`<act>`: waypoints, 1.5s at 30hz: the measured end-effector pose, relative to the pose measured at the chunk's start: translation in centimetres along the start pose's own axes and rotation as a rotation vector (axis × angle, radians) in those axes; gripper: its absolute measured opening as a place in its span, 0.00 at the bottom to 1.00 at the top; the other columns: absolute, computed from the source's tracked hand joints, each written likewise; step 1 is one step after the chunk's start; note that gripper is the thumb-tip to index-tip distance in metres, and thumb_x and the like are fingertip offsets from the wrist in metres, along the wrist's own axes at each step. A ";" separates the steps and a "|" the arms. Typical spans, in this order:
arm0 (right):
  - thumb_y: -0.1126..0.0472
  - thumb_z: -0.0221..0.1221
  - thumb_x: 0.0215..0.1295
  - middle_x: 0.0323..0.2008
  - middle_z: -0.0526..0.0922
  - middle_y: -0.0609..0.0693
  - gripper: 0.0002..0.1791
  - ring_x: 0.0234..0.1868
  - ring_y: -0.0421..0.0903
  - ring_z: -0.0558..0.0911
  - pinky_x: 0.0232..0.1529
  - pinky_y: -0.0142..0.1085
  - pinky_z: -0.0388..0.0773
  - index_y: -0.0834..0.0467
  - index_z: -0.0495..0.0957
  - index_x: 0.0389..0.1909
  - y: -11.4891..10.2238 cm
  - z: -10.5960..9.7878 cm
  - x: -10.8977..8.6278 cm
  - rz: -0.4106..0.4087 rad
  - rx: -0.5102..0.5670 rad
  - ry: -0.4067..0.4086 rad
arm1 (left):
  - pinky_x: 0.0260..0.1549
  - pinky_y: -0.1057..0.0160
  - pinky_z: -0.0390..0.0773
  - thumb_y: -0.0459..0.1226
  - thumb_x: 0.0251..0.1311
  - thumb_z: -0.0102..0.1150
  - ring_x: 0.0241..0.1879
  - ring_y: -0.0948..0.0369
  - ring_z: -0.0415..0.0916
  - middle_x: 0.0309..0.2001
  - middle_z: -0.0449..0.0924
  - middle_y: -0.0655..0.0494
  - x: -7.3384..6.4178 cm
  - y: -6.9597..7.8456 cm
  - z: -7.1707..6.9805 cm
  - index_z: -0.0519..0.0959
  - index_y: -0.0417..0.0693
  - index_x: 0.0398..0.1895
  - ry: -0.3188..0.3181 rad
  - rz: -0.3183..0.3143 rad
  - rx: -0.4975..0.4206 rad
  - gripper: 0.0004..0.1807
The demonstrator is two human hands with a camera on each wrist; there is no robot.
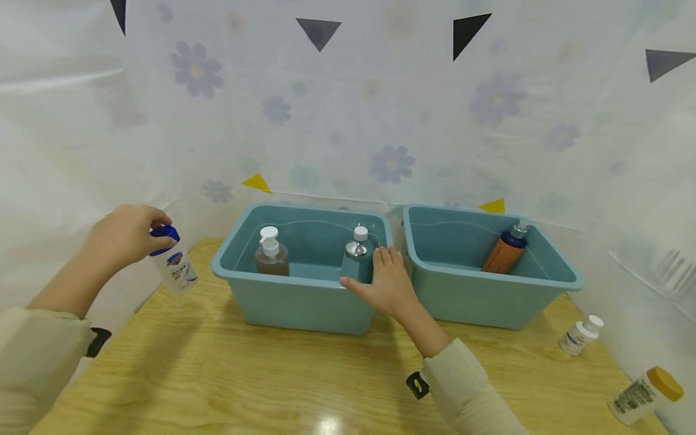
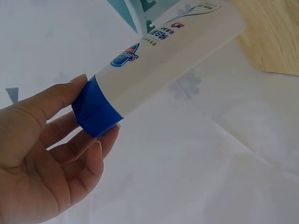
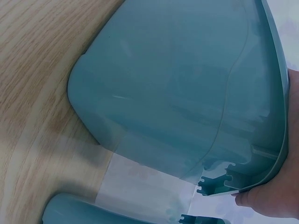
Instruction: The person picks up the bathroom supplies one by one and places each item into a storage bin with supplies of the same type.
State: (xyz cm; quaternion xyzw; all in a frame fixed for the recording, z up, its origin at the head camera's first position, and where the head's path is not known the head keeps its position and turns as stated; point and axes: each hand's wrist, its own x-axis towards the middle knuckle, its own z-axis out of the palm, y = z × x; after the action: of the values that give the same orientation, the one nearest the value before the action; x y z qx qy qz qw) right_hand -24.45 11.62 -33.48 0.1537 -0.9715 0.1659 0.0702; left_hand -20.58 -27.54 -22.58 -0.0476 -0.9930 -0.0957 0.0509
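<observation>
A white bottle [image 1: 178, 270] with a blue cap [image 1: 163, 232] hangs tilted in the air, cap end up, left of the left bin [image 1: 304, 305] and apart from it. The left hand [image 1: 125, 232] has it in its grip, pinching the cap between thumb and fingers; the left wrist view shows a red and blue logo on the label. The right hand [image 1: 388, 281] holds the near right corner of that same bin, its grip clasping the rim, with the thumb along the front edge and the fingers over the right edge.

Inside the left bin are a brownish pump bottle [image 1: 272, 266] with a white pump, towards the left, and a bottle with a silver collar [image 1: 353, 257] and white top, near the right end. The right bin [image 1: 478, 305], also blue-green, is just beside it; in it an orange bottle [image 1: 502, 255] with a dark blue top leans at the right.

Both bins rest on the wood-patterned tabletop [image 1: 272, 386]. Near its right edge are a small white bottle [image 1: 577, 339] and, closer to the person, a pale bottle with an orange-yellow cap [image 1: 638, 399]. A whitish sheet [image 1: 337, 109] printed with flowers hangs behind.
</observation>
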 end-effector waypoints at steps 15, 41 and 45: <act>0.31 0.50 0.57 0.68 0.56 0.68 0.54 0.72 0.63 0.49 0.70 0.53 0.48 0.72 0.52 0.68 0.0 0.0 0.0 -0.019 -0.022 0.013 | 0.29 0.47 0.77 0.35 0.57 0.58 0.37 0.38 0.77 0.46 0.73 0.25 0.8 0.7 -2.0 0.70 0.23 0.52 0.039 -0.026 -0.026 0.25; 0.30 0.50 0.57 0.69 0.54 0.66 0.55 0.72 0.62 0.48 0.69 0.54 0.50 0.71 0.51 0.69 0.1 0.0 0.0 0.004 -0.003 0.004 | 0.34 0.45 0.76 0.36 0.59 0.57 0.39 0.38 0.77 0.48 0.73 0.26 1.5 3.8 -4.1 0.72 0.27 0.53 0.115 -0.005 -0.064 0.23; 0.29 0.50 0.57 0.69 0.54 0.66 0.55 0.72 0.62 0.48 0.69 0.55 0.50 0.70 0.50 0.69 0.2 0.0 0.0 0.010 -0.003 0.001 | 0.36 0.44 0.75 0.36 0.59 0.57 0.40 0.38 0.76 0.48 0.74 0.27 1.6 4.5 -4.4 0.72 0.27 0.53 0.121 0.004 -0.073 0.23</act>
State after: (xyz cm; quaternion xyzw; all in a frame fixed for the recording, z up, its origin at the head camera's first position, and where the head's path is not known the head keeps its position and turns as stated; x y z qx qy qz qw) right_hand -24.51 11.79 -33.54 0.1485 -0.9725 0.1650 0.0698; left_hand -21.30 -23.81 -17.28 -0.0454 -0.9838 -0.1345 0.1094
